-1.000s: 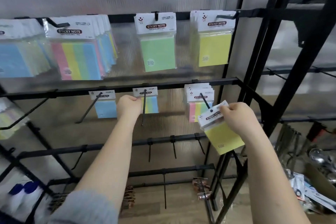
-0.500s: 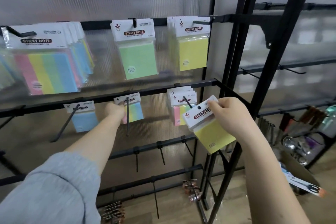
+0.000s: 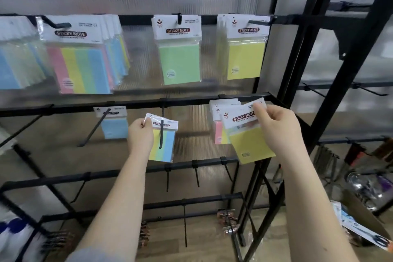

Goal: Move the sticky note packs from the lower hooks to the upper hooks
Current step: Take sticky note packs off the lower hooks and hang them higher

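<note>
Each hand pinches a light, floppy pack by its stiff card header: left hand (image 3: 140,134) the striped pack (image 3: 162,136), right hand (image 3: 276,127) the yellow pack (image 3: 248,142).

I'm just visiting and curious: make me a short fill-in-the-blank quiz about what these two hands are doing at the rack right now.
1. The right hand holds a pack whose notes are plain ____.
2. The left hand pinches the header of the striped pack, which has a black ____ in front of it.
3. On the top rail, between the big striped packs and the yellow packs, hangs a ____ pack.

Missing words: yellow; hook; green
</note>
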{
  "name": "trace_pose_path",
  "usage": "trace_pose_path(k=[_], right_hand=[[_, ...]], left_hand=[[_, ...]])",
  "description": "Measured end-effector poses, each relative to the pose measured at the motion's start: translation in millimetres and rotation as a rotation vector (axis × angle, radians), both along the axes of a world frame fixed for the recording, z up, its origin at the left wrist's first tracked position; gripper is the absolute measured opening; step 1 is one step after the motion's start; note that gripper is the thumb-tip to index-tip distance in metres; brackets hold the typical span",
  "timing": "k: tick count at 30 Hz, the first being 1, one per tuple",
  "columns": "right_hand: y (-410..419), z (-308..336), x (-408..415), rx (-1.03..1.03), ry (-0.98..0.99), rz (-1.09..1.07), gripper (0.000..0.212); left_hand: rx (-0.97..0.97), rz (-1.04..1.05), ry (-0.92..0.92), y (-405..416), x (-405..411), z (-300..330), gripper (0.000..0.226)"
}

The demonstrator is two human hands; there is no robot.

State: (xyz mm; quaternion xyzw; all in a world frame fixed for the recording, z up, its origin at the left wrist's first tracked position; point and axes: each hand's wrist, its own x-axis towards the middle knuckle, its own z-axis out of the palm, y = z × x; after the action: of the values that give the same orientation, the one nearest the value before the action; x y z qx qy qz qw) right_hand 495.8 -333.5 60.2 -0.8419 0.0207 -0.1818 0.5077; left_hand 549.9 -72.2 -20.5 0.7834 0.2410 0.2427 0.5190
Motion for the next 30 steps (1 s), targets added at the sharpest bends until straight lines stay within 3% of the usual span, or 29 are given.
trace_pose_path(k=[6, 13, 30], right_hand=[[5, 10, 9, 0.201, -0.2, -0.037, 0.032], [19, 22, 17, 0.344, -0.266, 0.03, 0.021], [19, 85, 39, 0.556, -0.614, -0.057, 0.028]], left_hand=[[0.162, 0.042, 0.043, -9, -50, 12, 0.028], [0.498, -0.07, 0.222, -9, -74, 49, 0.024], [0.379, 0.026, -0.014, -7, -86, 74, 0.027]])
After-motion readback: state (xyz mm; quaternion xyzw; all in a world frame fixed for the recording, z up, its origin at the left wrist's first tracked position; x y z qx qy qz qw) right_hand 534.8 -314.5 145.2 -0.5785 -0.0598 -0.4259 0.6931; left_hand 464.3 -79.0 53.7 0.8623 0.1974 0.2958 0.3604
